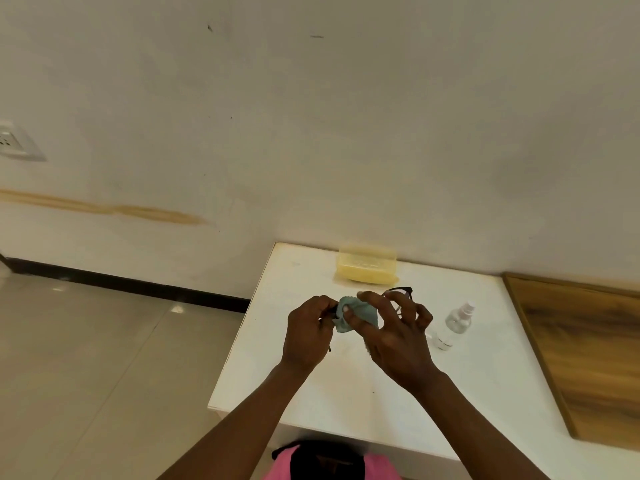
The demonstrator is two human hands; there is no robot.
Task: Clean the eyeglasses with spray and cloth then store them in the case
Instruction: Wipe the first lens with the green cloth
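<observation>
Black-framed eyeglasses (401,292) are held above the white table (311,386), mostly hidden behind my hands; only the right end of the frame shows. My left hand (306,336) grips the left end of the glasses. My right hand (391,337) pinches a pale teal cloth (356,315) around one lens, thumb in front and fingers spread. A small clear spray bottle (453,323) with a white nozzle lies on its side on the table, right of my right hand. A translucent yellow case (366,269) stands open at the back of the table by the wall.
The table's left edge drops to a tiled floor (86,358). A wooden surface (588,351) adjoins the table on the right. The wall (311,133) rises directly behind the case. Pink and black clothing (329,462) shows at the bottom.
</observation>
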